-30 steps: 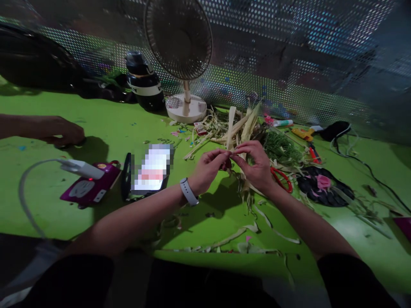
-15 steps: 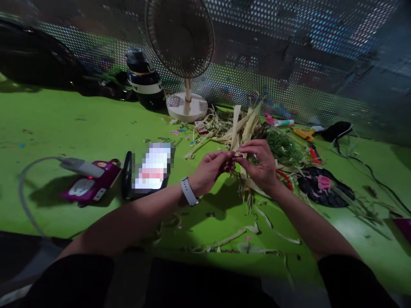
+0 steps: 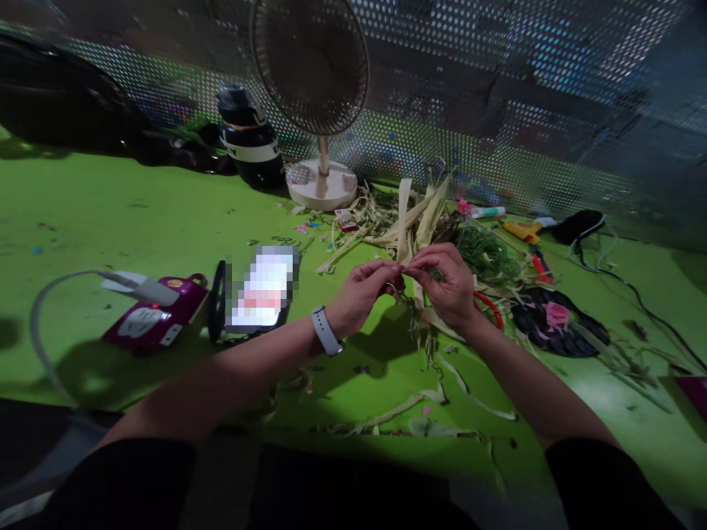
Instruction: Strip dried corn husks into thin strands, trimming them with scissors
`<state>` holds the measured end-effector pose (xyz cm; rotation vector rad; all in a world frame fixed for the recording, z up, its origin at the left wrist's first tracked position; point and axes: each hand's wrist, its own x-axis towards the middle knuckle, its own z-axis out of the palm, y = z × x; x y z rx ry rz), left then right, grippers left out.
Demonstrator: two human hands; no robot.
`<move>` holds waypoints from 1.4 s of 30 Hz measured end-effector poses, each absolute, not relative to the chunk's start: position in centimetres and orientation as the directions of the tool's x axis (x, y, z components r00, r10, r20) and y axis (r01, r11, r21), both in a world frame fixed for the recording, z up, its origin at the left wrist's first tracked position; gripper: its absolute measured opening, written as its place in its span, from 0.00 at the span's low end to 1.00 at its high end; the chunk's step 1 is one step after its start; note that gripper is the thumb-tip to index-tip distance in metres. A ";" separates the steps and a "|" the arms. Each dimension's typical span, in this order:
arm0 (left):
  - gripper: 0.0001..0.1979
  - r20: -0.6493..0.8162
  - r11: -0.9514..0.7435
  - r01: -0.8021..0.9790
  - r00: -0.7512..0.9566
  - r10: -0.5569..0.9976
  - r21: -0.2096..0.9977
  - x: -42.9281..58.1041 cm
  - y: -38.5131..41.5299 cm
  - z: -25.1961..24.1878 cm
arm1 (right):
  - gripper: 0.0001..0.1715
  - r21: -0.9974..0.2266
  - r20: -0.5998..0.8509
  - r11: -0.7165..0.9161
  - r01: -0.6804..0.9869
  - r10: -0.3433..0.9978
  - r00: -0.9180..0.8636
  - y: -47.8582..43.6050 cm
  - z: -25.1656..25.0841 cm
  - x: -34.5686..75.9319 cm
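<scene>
Above the green table, the fingertips of my left hand [image 3: 369,294] and my right hand [image 3: 442,283] meet in a pinch. Between them is a strip of dried corn husk [image 3: 404,221], its pale length rising behind the fingers. The exact part gripped is too small and hidden to make out. More husk leaves [image 3: 434,213] and a heap of shreds [image 3: 375,213] lie just beyond my hands. Green stringy fibre [image 3: 486,254] lies behind my right hand, and a red ring-shaped handle [image 3: 490,308] shows by that wrist.
A fan [image 3: 322,188] and a dark bottle [image 3: 251,147] stand at the back. To the left are a lit phone [image 3: 264,288] and a purple device [image 3: 157,316] with a cable. A yellow glue gun [image 3: 522,231] and black tray [image 3: 535,335] lie right. Husk scraps [image 3: 403,412] litter the front edge.
My fingertips have shifted slightly and pinch closer together; the pale bit that showed between them is now mostly covered. The upright husk strip has moved a little left and up.
</scene>
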<state>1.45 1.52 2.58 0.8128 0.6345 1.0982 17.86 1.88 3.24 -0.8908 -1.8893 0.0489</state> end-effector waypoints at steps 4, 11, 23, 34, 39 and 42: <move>0.06 -0.098 0.280 -0.562 0.331 0.938 0.778 1.7 1.5 2.6 | 0.03 -0.367 0.776 0.745 0.557 0.576 -0.258 1.9 3.2 17.9; 0.05 -0.033 0.202 -0.540 0.305 0.952 0.817 1.4 1.8 2.7 | 0.07 -0.331 0.801 0.780 0.531 0.530 -0.279 1.8 3.4 17.9; 0.04 -0.100 0.260 -0.561 0.300 0.949 0.786 1.5 1.7 2.5 | 0.06 -0.342 0.822 0.780 0.523 0.518 -0.235 1.8 3.3 17.8; 0.08 -0.068 0.227 -0.584 0.282 0.957 0.779 1.7 1.3 2.3 | 0.05 -0.526 0.732 0.637 0.564 0.677 -0.082 1.3 3.1 16.8; 0.10 0.007 0.172 -0.550 0.307 0.952 0.817 1.5 1.3 2.0 | 0.10 -0.804 0.530 0.493 0.332 0.848 0.023 1.3 2.4 16.1; 0.11 0.040 0.140 -0.502 0.330 0.943 0.853 1.5 1.4 1.7 | 0.14 -0.886 0.437 0.422 0.195 0.899 0.040 1.5 2.1 15.9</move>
